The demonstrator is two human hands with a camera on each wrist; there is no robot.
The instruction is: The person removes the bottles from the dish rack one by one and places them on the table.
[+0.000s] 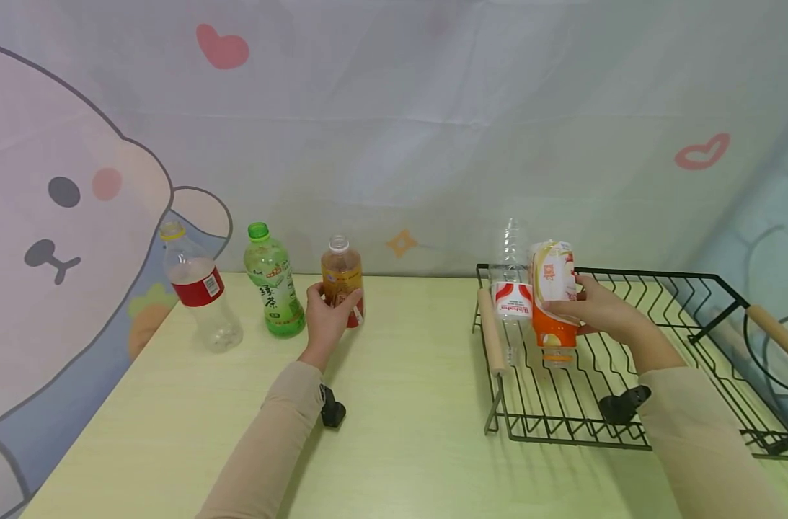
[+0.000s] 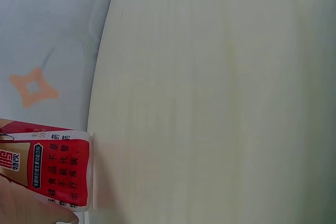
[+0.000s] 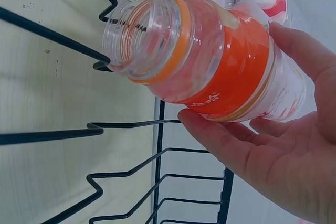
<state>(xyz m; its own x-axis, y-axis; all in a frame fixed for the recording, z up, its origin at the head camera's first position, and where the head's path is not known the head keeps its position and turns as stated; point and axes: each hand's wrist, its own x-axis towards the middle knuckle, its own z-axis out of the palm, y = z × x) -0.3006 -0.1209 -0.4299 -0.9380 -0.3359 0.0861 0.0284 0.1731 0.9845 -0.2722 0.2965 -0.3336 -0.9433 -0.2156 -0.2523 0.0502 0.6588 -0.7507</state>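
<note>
My left hand (image 1: 331, 317) grips a small bottle with a gold and red label (image 1: 343, 278), upright on the table. Its red lower label fills the lower left of the left wrist view. Over the black wire rack (image 1: 601, 425), my right hand (image 1: 601, 311) holds an orange and white labelled bottle (image 1: 554, 303) upside down, its open mouth pointing down at the wires. The right wrist view shows its clear neck (image 3: 142, 35) beside the wires, thumb and fingers around the body. Just left of it, a clear bottle with a red and white label (image 1: 513, 299) stands in the rack.
A green tea bottle (image 1: 275, 281) with a green cap and a clear bottle with a red label (image 1: 202, 288) stand at the table's back left. Wooden handles (image 1: 491, 331) edge the rack. A printed cloth (image 1: 381, 144) hangs behind the table.
</note>
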